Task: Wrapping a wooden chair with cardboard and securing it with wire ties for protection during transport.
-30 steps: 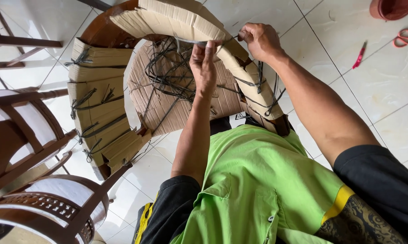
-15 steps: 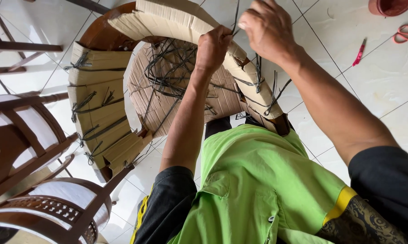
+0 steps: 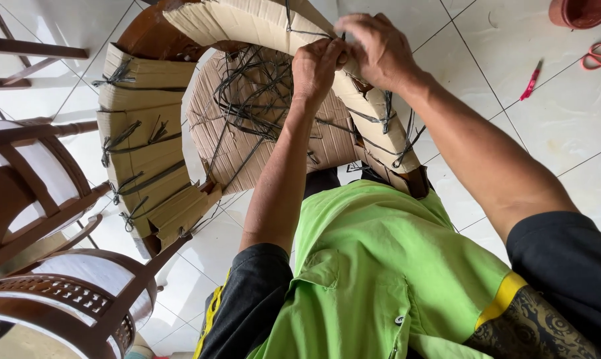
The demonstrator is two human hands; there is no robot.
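Both hands [image 3: 350,56] pinching dark twine [image 3: 294,20], on cardboard-wrapped chair [image 3: 247,26], white tile floor [image 3: 566,119]

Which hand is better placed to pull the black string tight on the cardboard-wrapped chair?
Probably the right hand: its fingers pinch the black string at the top of the cardboard wrapping. The left hand presses beside it, better suited to steadying.

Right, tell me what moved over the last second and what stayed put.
The left hand rose from the dark strap tangle to the cardboard-wrapped rim. The right hand shifted left along that rim, and the two now meet, pinching at a strap there. The wrapped chair, the scissors and the red tool stayed put.
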